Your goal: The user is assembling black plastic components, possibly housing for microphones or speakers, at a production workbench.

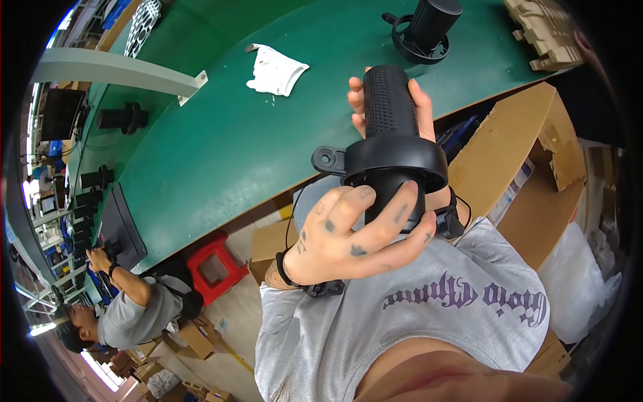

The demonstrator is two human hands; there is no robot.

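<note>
In front of my chest I hold a black cylindrical housing (388,110) tilted upward. Its upper body is perforated, and a wide black collar with a side tab and hole rings its middle. My right hand (423,110) wraps the perforated part from behind, thumb on one side and fingertips on the other. Lower down, my left hand (355,241) presses its fingers around the smooth end below the collar; the palm side is hidden. Beyond, on the green table (221,161), stands a similar black housing (435,27) with a ring and tab at its base.
A white crumpled cloth or glove (276,70) lies on the table near a metal post (120,70). Moulded pulp trays (546,33) sit at the far right, above an open cardboard box (502,154). A red stool (214,266) and a seated co-worker (144,308) are at left.
</note>
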